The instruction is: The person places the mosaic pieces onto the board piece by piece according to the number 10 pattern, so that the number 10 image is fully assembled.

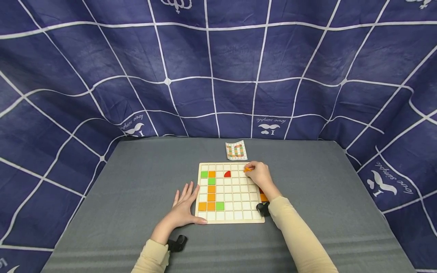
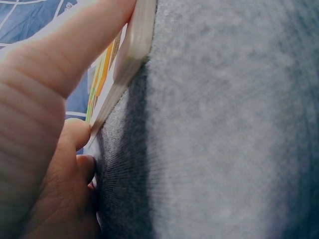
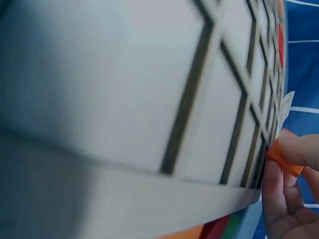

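A square wooden grid board point(image 1: 235, 222) lies on the table, with green tiles point(image 1: 220, 206) and orange tiles point(image 1: 211, 197) in its left columns. One red quarter-round piece point(image 1: 227, 174) sits in an upper cell. Fingers spread, my left hand point(image 1: 182, 212) rests against the board's lower left corner, thumb along the near edge. Over the upper right cells, my right hand point(image 1: 261, 175) pinches an orange tile point(image 3: 285, 158) between thumb and fingers. In the left wrist view the thumb point(image 2: 75, 50) touches the board's side.
Behind the board lies a small card point(image 1: 236, 150) printed with a coloured grid pattern. Red and orange pieces point(image 1: 264, 197) show beside the board's right edge, partly covered by the right forearm. A blue checked cloth point(image 1: 232, 94) hangs behind the grey table point(image 1: 153, 170).
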Tool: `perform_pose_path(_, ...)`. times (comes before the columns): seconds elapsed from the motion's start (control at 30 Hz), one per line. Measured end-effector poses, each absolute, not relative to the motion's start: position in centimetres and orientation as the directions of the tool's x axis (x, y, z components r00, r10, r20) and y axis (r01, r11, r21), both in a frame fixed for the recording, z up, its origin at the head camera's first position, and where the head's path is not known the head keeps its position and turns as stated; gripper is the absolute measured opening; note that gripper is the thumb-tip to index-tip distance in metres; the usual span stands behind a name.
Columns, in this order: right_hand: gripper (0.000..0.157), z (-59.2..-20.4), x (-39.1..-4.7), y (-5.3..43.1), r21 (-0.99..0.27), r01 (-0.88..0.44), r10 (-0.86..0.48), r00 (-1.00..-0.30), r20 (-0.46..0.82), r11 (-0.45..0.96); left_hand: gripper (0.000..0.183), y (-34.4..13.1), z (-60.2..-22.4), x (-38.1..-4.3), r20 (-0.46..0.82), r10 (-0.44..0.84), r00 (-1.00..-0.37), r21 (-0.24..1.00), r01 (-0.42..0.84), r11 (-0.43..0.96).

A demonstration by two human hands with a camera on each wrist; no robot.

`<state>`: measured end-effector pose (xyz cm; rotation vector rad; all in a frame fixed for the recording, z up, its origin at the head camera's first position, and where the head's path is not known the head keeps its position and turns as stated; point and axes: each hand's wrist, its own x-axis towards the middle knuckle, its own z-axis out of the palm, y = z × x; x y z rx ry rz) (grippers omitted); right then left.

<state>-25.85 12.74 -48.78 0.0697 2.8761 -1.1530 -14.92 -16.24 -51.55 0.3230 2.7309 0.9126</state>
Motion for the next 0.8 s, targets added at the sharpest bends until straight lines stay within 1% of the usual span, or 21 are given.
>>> perform_pose_path(0.13, 0.012, -48.7, -25.7, 12.5, -0.75, 0.052, 0.037, -0.999, -0.037, 0.659, 0.129, -16.2, -51.5, -14.9, -0.156, 0.281, -0.947, 0.613, 0.13, 0.779)
perform_pose_path(0.27, 0.014, -48.5, -25.4, 12.2, -0.818, 0.091, 0.042, -0.996, -0.082, 0.569, 0.129, -16.2, -51.6, -15.0, -0.155, 0.281, -0.947, 0.613, 0.131, 0.779)
perform_pose_path(0.37, 0.017, -48.4, -25.1, 12.0, -0.842, 0.105, 0.026, -0.994, -0.108, 0.529, 0.129, -16.2, -51.6, -14.9, -0.157, 0.281, -0.947, 0.617, 0.128, 0.777)
perform_pose_path(0.53, 0.021, -48.8, -24.7, 11.6, -0.847, 0.076, -0.015, -0.995, -0.098, 0.526, 0.13, -16.2, -51.7, -14.9, -0.154, 0.279, -0.948, 0.618, 0.128, 0.776)
perform_pose_path(0.63, 0.019, -49.1, -24.4, 11.4, -0.846, 0.058, -0.022, -0.996, -0.083, 0.531, 0.13, -16.2, -51.7, -15.0, -0.153, 0.279, -0.948, 0.615, 0.13, 0.778)
perform_pose_path(0.8, 0.023, -49.4, -24.0, 11.0, -0.85, 0.093, -0.011, -0.993, -0.115, 0.518, 0.13, -16.1, -51.7, -15.0, -0.154, 0.282, -0.947, 0.62, 0.13, 0.774)
